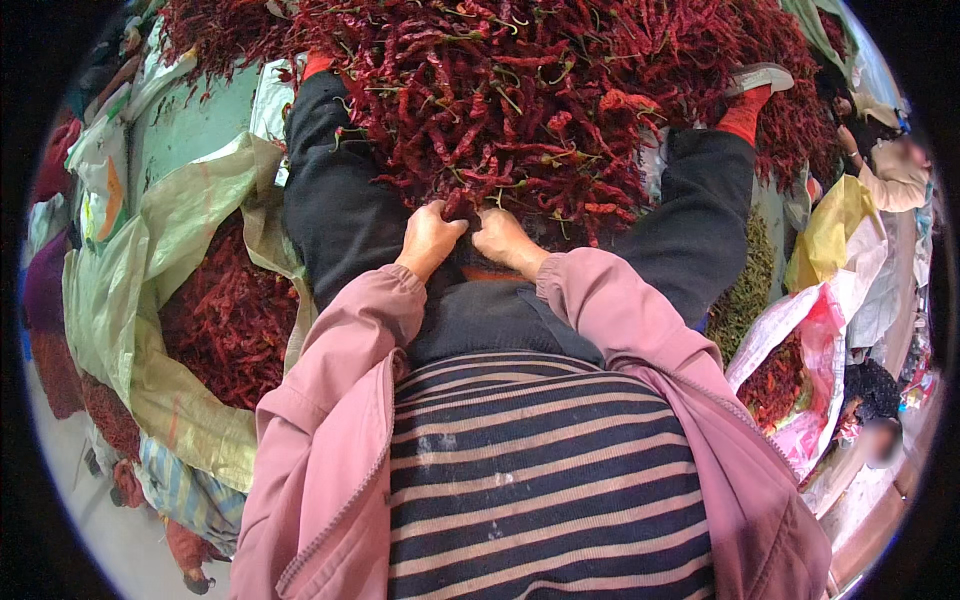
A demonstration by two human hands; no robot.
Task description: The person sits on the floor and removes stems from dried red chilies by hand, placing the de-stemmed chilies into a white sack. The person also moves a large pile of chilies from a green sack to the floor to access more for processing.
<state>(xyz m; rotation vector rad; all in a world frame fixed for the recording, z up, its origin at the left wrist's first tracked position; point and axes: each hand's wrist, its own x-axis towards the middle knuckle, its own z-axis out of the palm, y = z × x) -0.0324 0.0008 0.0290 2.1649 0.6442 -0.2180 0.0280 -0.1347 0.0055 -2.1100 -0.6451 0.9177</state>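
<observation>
A large heap of dried red chili peppers (517, 97), many with pale stems, spreads between my outstretched legs. At the near edge of the heap, my left hand (433, 236) has its thumb and fingers closed on a dried red chili (457, 201). Close beside it on the right is my right hand (504, 238), its fingers curled in against the nearest peppers. Whether it pinches a pepper or a stem is hidden by the fingers. Both hands are just above my lap, a small gap apart.
A woven plastic sack (105, 300) with rolled-down rim stands open at my left, holding chilies (232, 330). To my right are a pink-lined sack (821, 360) with red chilies and a pile of greenish-brown bits (742, 300). Other people sit at the far right.
</observation>
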